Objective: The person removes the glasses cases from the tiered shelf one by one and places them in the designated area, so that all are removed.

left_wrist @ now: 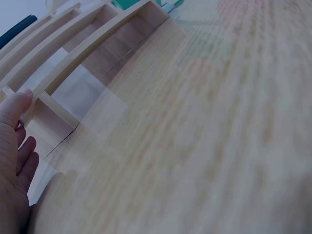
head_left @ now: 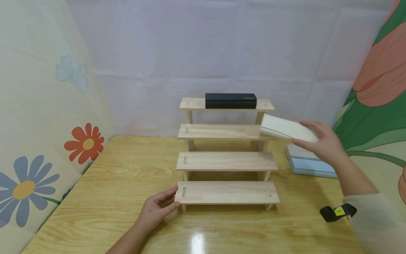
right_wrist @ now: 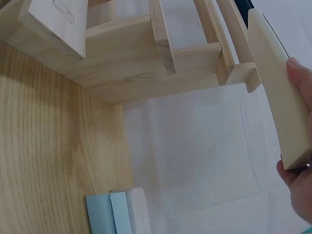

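Note:
A four-tier wooden display stand [head_left: 227, 192] stands on the table. My left hand [head_left: 156, 209] holds the left end of its lowest tier, thumb at the front corner and fingers along the side; the left wrist view shows the thumb [left_wrist: 18, 105] against the board's edge. My right hand [head_left: 326, 143] grips a white glasses case [head_left: 285, 127] by its right end, thumb on one side and fingers on the other. The case is raised, tilted, and overlaps the right end of the second tier from the top. On the top tier rests a black glasses case [head_left: 231, 101].
Right of the stand, a light blue glasses case [head_left: 312, 167] and a pale grey one [head_left: 299, 151] lie side by side on the wooden table [head_left: 136, 165]. A black strap with a yellow label [head_left: 338, 211] is at the right sleeve. White cloth [head_left: 165, 46] hangs behind.

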{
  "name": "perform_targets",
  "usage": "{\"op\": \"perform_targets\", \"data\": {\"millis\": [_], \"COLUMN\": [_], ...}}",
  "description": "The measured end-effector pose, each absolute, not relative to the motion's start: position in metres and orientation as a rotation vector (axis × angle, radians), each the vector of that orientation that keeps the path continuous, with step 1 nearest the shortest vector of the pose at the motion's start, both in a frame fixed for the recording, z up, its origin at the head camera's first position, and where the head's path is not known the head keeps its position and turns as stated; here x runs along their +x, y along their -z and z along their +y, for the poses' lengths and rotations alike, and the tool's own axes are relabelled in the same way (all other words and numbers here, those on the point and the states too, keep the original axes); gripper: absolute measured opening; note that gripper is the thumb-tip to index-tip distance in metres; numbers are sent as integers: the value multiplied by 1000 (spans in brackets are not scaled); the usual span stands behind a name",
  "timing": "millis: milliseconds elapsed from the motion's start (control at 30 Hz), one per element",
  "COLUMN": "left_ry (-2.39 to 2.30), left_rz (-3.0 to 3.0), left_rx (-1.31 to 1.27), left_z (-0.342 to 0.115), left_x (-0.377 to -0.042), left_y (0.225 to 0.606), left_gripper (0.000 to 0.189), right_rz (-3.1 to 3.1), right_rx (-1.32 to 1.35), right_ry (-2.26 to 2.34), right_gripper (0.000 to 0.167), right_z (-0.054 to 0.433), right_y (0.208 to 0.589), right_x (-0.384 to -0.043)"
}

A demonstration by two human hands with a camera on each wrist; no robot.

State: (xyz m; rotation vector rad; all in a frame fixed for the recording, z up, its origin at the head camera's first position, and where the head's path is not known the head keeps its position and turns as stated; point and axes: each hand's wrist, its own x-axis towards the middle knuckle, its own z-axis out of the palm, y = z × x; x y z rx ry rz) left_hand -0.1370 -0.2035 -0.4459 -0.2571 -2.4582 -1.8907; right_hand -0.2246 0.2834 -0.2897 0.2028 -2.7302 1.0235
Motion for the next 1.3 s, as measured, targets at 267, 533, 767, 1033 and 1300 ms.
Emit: {"op": "perform_targets", "data": {"millis": [267, 533, 767, 1033, 1300], "left_ry": [1878, 1870, 1872, 1866, 1872], "left_rz": [-2453, -2450, -2468, -2451, -2453], "left_rx": [-254, -265, -230, -257, -245], "left_z": [-203, -204, -205, -204, -204], "left_x": [-137, -137, -138, -137, -137], "left_y": [447, 448, 448, 447, 447], "left_gripper": [50, 50, 50, 49, 50], "right_rz": [-2710, -2711, -2718, -2721, -2695], "right_rx": [139, 54, 4, -6, -13], "right_ry": [-1007, -983, -975, -882, -891], "right_gripper": [76, 76, 74, 72, 70], "right_z": [300, 317, 332, 345, 354], "right_y": [300, 311, 325, 346, 369], "right_x": [-214, -203, -194, -185, -177]}}
